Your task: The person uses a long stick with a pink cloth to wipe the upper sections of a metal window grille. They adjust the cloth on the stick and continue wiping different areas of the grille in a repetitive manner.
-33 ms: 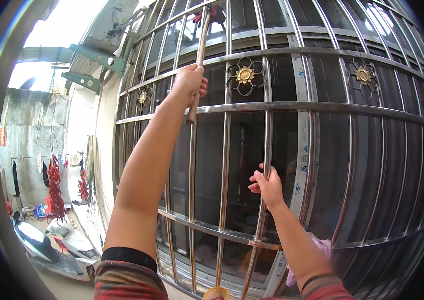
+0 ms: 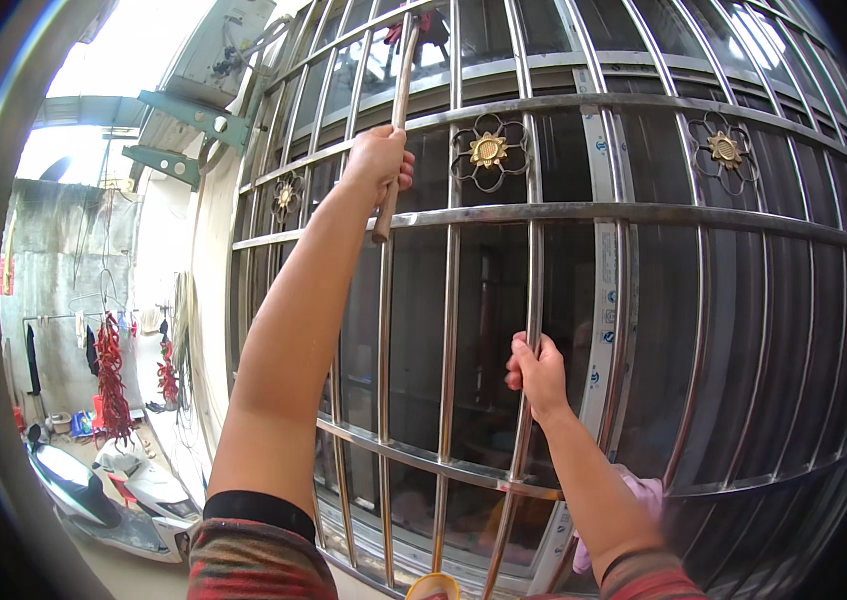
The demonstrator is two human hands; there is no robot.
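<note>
My left hand (image 2: 378, 163), raised high, is wrapped round a wooden pole (image 2: 403, 92) that runs nearly upright in front of the window grille (image 2: 584, 212). At the pole's top end is a dark red bundle of cloth (image 2: 424, 28), partly behind the bars. Lower and to the right, my right hand (image 2: 541, 378) closes round a vertical metal bar (image 2: 536, 275) of the grille. Behind the bars stand dark sliding window panes (image 2: 489, 290) in a pale frame.
A pink cloth (image 2: 648, 492) hangs at the grille beside my right forearm. Gold flower ornaments (image 2: 489, 151) sit between the crossbars. At left are a white scooter (image 2: 129, 525), hanging red strings of peppers (image 2: 112, 385) and a green metal bracket (image 2: 194, 118). Something yellow-rimmed (image 2: 434, 584) shows at the bottom edge.
The fingers of my right hand have curled in from a looser, spread position and now wrap the bar. My left hand and the pole have barely moved.
</note>
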